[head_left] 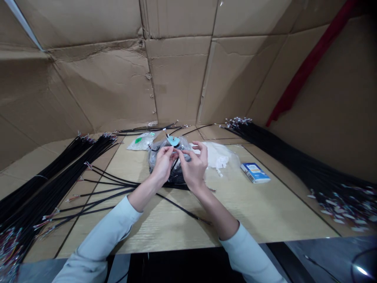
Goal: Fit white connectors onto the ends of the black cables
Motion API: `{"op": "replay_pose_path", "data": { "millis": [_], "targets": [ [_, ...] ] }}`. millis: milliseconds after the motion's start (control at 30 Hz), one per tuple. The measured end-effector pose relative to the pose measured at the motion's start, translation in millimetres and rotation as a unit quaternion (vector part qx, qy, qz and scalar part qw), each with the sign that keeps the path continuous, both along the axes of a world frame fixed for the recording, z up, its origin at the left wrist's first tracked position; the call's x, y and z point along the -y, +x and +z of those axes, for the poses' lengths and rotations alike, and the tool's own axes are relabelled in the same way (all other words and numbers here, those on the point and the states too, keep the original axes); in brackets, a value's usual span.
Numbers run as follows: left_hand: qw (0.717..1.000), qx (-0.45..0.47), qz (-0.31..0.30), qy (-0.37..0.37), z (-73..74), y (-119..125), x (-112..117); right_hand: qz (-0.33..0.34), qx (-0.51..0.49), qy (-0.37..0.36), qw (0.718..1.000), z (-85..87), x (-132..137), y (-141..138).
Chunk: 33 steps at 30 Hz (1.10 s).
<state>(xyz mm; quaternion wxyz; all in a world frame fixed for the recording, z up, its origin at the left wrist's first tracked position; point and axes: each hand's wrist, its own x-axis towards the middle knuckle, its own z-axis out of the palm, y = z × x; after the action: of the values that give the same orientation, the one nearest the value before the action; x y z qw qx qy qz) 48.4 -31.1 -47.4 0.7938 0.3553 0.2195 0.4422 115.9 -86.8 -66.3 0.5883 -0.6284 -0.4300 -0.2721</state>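
My left hand (pixel 162 164) and my right hand (pixel 194 167) meet above the middle of the table, fingertips close together in a pinch. A short stretch of black cable (pixel 174 162) shows below the fingertips of my left hand, which grips its end. Thumb and index finger of my right hand are closed at the same spot; whatever small piece they hold is hidden, and its other fingers are raised. Right behind the hands sits a clear plastic bag (pixel 152 154) with dark contents. On top of it lies a light blue round piece (pixel 173 140) beside a white-tipped cable end.
Loose black cables (pixel 118 181) fan out left of my hands. Thick cable bundles lie at the left (pixel 63 177) and right (pixel 282 157). A bag with a green label (pixel 141 142), a bag of white parts (pixel 220 155) and a blue-white box (pixel 255 173) stand nearby. Cardboard walls (pixel 179 78) enclose the table.
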Motion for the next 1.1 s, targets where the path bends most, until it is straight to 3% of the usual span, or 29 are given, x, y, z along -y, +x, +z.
{"op": "replay_pose_path", "data": {
  "millis": [167,400,533,633,833,1100],
  "targets": [
    [0.999,0.016,0.029,0.038,-5.7,1,9,-0.045,0.093,-0.02,0.994,-1.3,0,-4],
    [0.992,-0.043,0.066,0.097,-15.4,2,11,-0.096,0.11,-0.1,0.984,-3.7,-5,-9],
    [0.989,-0.035,0.068,0.126,-18.3,3,6,-0.098,0.126,-0.106,0.981,-4.1,-6,-7],
    [0.994,-0.018,0.052,0.094,-14.4,3,2,-0.072,0.135,-0.08,0.985,-3.3,-6,-3],
    [1.0,0.0,-0.018,0.004,-2.1,-1,-7,0.057,0.139,-0.011,0.989,-3.7,-5,9],
    [0.996,-0.016,-0.06,-0.061,3.8,-4,-8,0.084,0.133,0.018,0.987,-0.2,-2,12]
  ]
}}
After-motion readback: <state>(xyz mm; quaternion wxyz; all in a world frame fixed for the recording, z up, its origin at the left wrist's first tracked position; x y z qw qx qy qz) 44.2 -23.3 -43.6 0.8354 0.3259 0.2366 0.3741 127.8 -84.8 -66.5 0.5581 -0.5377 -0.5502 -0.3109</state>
